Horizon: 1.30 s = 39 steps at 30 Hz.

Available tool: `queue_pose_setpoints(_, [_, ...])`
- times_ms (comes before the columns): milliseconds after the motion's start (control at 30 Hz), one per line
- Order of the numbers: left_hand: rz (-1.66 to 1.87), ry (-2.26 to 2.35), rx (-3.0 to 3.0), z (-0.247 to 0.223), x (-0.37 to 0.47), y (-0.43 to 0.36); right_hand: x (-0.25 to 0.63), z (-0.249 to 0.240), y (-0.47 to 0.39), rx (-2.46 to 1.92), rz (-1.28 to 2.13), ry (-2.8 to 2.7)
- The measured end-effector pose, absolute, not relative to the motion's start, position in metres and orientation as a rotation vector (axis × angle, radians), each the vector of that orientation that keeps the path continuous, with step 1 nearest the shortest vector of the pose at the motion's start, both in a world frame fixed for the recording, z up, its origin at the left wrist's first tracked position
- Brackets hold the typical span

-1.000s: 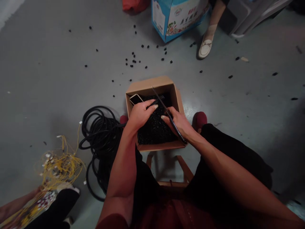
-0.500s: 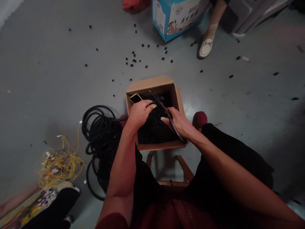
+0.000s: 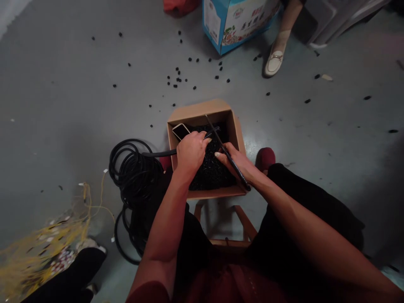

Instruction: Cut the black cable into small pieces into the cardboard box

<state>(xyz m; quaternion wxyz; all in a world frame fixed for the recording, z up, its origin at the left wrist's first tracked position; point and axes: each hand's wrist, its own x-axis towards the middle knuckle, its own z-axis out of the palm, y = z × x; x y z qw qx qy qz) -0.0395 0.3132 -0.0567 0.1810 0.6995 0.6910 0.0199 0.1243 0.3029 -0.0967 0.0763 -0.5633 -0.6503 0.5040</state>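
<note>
My left hand is closed around a black corrugated tube, whose cut end juts past the thumb over the cardboard box. My right hand grips long dark scissors; their blades look shut and slant up and left, crossing near the tube end. Whether the blades touch the tube I cannot tell. Below both hands, small black tube pieces fill much of the box. A dark rectangular thing with a pale rim, like a phone, leans in the box's far left corner.
Coils of black tube lie left of the box. Black bits are scattered on the floor beyond it. A blue carton and another person's shoe are at the top. Yellow wires are blurred at lower left.
The scissor blades, slightly apart before, now look closed and their tips have swung right. My left hand has shifted right with the tube. At lower left the yellow wires have been pulled leftward.
</note>
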Motion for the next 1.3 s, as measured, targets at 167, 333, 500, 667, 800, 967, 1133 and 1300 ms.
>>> queue_pose_setpoints(167, [-0.045,1.946,1.961,-0.057,-0.044,0.314,0.119,-0.099,0.298,-1.712,1.53,-1.912])
queue_pose_setpoints(333, [-0.208,1.903,1.965,-0.058,-0.047,0.314,0.112,-0.108,0.287,-1.746,1.588,-1.86])
queue_pose_setpoints(500, [-0.277,1.888,1.945,-0.061,-0.047,0.314,0.107,-0.118,0.276,-1.727,1.638,-1.749])
queue_pose_setpoints(667, [-0.228,1.913,1.873,-0.063,-0.048,0.315,0.107,-0.117,0.276,-1.715,1.581,-1.782])
queue_pose_setpoints(800, [-0.189,1.806,1.802,-0.064,-0.054,0.317,0.11,-0.111,0.279,-1.709,1.518,-1.879])
queue_pose_setpoints(967, [-0.167,1.769,1.786,-0.067,-0.058,0.32,0.112,-0.11,0.283,-1.733,1.574,-1.896])
queue_pose_setpoints(1133, [-0.141,1.815,1.846,-0.067,-0.052,0.318,0.112,-0.108,0.288,-1.744,1.714,-1.797])
queue_pose_setpoints(1300, [-0.212,1.812,1.945,-0.064,-0.045,0.315,0.114,-0.109,0.291,-1.701,1.755,-1.793])
